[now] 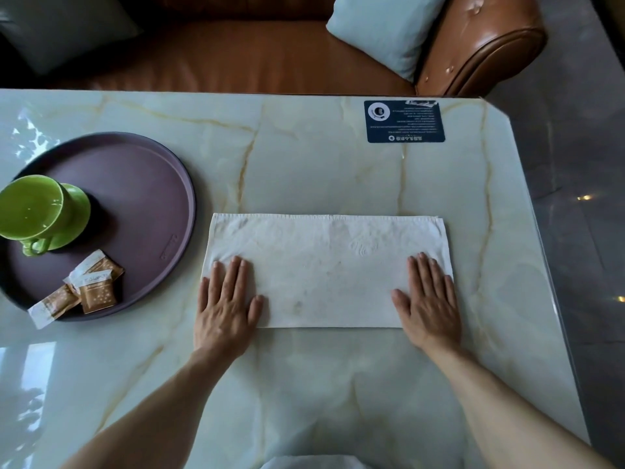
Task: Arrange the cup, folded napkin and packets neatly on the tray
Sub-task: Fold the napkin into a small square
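A white napkin (324, 269) lies folded into a wide rectangle on the marble table. My left hand (226, 302) presses flat on its near left corner, and my right hand (427, 299) presses flat on its near right corner, fingers straight. At the left sits a round purple tray (142, 198). On it stands a green cup (32, 208) on a green saucer (79, 211). Three brown and white packets (96, 289) lie at the tray's near edge; one packet (50, 308) hangs over the rim.
A dark blue card (404, 121) lies at the table's far right. The table's right edge (541, 248) drops to a grey floor. Behind the table stands a brown leather sofa (270, 55) with pale cushions (382, 32).
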